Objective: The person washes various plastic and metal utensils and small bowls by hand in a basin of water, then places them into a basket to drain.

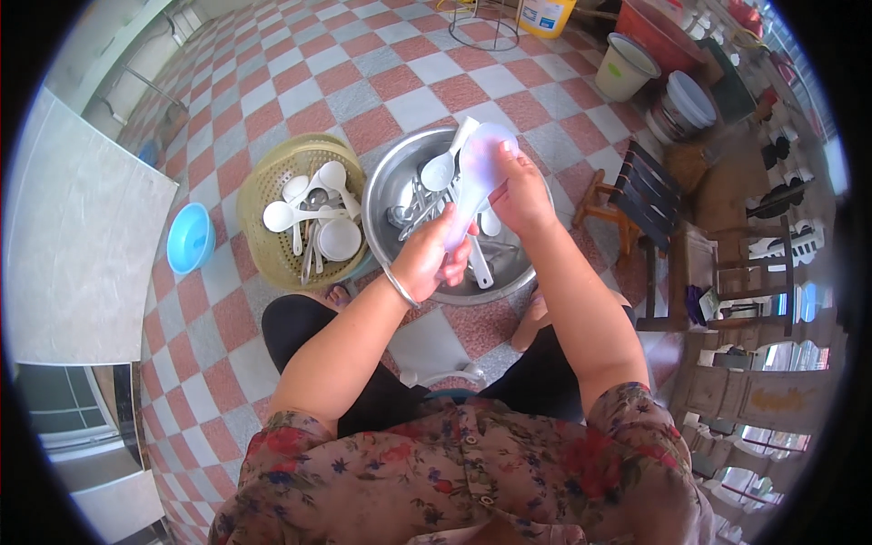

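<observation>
I hold a pale lilac plastic paddle-shaped spoon (476,193) over a wide steel basin (384,179). My left hand (427,259) is closed round its handle, and my right hand (520,189) grips its broad head, thumb on the face. Beneath them in the basin lie white spoons (440,171) and several steel utensils (405,212). Left of the basin, a yellow-green perforated basket (265,250) holds white ladles (338,182) and other cutlery.
A blue plastic bowl (190,238) sits on the checked floor at left. At right stand a black-strapped folding stool (643,191) and wooden chair frames (736,300). Buckets and tubs (625,68), a yellow container (545,14) and a wire stand (483,27) are at the back.
</observation>
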The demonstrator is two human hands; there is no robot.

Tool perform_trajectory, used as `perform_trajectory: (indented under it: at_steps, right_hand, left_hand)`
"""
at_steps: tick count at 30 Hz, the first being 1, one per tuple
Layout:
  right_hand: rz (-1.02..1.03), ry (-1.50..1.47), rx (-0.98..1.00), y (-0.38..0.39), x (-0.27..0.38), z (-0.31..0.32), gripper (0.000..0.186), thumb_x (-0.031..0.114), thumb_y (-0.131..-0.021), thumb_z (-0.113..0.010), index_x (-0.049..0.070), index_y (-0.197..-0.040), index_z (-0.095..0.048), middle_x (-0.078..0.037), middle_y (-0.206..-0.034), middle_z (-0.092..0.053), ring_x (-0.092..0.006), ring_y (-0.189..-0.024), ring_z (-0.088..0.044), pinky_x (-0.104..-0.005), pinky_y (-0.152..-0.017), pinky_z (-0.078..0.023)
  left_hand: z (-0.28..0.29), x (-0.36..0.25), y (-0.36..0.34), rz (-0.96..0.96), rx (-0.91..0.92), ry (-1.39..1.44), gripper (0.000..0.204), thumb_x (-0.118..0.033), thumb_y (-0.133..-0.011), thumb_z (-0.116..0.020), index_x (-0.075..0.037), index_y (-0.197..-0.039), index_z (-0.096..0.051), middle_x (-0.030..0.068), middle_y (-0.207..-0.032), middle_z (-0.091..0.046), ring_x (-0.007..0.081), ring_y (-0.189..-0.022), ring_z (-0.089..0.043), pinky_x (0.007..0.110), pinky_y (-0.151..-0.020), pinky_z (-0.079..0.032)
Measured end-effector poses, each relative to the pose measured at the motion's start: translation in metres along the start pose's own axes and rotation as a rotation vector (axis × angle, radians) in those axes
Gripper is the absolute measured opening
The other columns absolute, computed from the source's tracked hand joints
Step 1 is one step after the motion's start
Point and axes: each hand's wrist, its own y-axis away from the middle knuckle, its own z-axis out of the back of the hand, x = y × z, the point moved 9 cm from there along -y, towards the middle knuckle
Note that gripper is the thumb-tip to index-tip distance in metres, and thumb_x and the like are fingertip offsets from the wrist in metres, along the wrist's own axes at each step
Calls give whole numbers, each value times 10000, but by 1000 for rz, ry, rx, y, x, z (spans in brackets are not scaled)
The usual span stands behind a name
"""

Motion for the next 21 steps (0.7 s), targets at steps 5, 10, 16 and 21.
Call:
perform_trajectory:
  at_steps: [5,10,16,21]
  right_hand:
    - [-170,-395,74,13,2,-17,314,307,-934,-431,50,-1094,-515,-78,-1032,-606,-199,-961,-589,-345,-867,-454]
    - [-95,-303,133,25,17,-33,495,439,-949,-260,43,-1194,-429,-126,-1169,-526,-254,-1075,-519,-390,-900,-428]
    - [67,1,-116,21,16,0,343,271,-957,-355,35,-1193,-433,-113,-1086,-549,-233,-983,-557,-385,-847,-461]
    - [146,-28,-128,21,29,4,281,252,-946,-402,40,-1112,-483,-83,-965,-575,-213,-840,-592,-346,-737,-500]
  left_hand:
    - [-42,4,19,252,420,351,439,-454,-943,-316,-58,-931,-506,-31,-581,-384,47,-418,-299,168,-381,-232]
    - [-7,1,-6,8,81,24,294,-328,-930,-448,-36,-908,-480,11,-639,-485,81,-449,-432,194,-392,-335]
    - [5,-6,-13,-192,-189,-495,188,-196,-929,-437,-23,-878,-490,53,-659,-553,128,-476,-548,243,-401,-426]
    - [-8,-17,-5,-371,-200,-862,173,-151,-929,-410,-23,-868,-509,17,-564,-479,82,-398,-439,231,-372,-346]
